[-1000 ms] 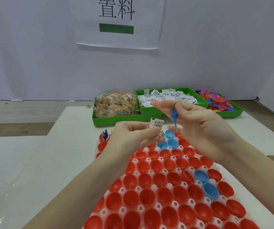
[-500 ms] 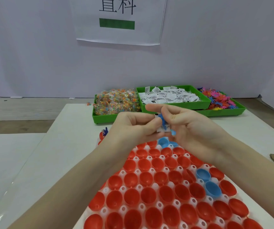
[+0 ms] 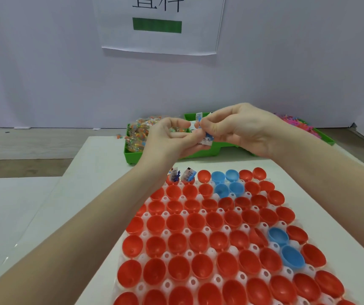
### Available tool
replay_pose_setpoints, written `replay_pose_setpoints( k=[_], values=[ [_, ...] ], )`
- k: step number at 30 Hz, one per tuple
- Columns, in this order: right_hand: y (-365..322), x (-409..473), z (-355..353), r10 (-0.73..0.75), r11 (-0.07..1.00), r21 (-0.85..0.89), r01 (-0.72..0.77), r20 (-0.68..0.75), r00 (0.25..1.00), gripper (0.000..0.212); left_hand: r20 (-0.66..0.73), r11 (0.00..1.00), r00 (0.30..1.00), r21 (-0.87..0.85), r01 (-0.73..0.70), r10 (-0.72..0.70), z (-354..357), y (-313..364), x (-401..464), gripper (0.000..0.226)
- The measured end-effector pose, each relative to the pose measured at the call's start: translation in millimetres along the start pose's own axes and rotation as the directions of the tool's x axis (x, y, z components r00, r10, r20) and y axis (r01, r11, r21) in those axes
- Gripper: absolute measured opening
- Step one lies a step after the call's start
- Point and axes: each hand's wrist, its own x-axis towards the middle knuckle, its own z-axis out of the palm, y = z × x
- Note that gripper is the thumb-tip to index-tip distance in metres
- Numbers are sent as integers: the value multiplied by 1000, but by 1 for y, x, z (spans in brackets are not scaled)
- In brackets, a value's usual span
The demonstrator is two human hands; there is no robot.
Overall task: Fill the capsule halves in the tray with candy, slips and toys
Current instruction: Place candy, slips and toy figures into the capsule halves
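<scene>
A white tray of red and blue capsule halves fills the lower middle. Two halves at its far left corner hold a slip and a blue toy. Above the tray's far edge my left hand and my right hand meet. Together they pinch a printed paper slip and a small blue toy. The left hand also holds a wrapped candy. The fingers hide most of these items.
Behind the hands sit green bins: candy on the left, slips in the middle, coloured toys on the right. The white board's left edge drops to a lower surface. A paper sign hangs on the back wall.
The two hands have come together and risen away from the tray. The slip and blue toy, held apart a second ago, are now pressed together between the fingertips. The camera tilted down.
</scene>
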Motion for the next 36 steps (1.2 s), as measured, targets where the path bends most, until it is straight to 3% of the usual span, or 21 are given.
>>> replay_pose_setpoints(
  k=[3,5,6,8,10,12,17,24,31,36],
  values=[
    [15,10,-3,72,993,96,-71,-7,997,9,-73,995,997,99,23,-16,-2,-13,9,19],
    [28,18,-4,101,987,129,-93,-61,993,13,-102,912,992,409,-21,68,-7,-23,19,22],
    [36,22,-3,125,983,147,-109,-102,987,14,-81,820,992,571,-34,98,-10,-28,24,24],
    [54,28,0,179,972,186,-147,-169,969,17,12,595,1000,803,-26,27,-15,-37,31,45],
    [71,33,4,203,976,129,-178,-224,953,19,83,358,992,933,-44,-95,-16,-47,36,72],
    [83,37,6,198,980,36,-196,-266,943,20,110,257,983,964,-69,-150,-16,-54,42,79],
    [92,40,8,94,967,-202,-157,-289,953,15,150,202,944,975,-92,-294,-10,-64,58,73],
    [93,35,8,-30,933,-357,-54,-226,974,9,218,268,938,953,-145,-268,-8,-72,63,43],
    [103,32,5,-16,939,-341,-51,-190,982,14,231,277,939,948,-159,-254,-10,-73,61,64],
    [95,32,10,-172,696,-713,81,-56,984,8,256,272,940,943,-191,-227,-10,-72,58,52]
  ],
)
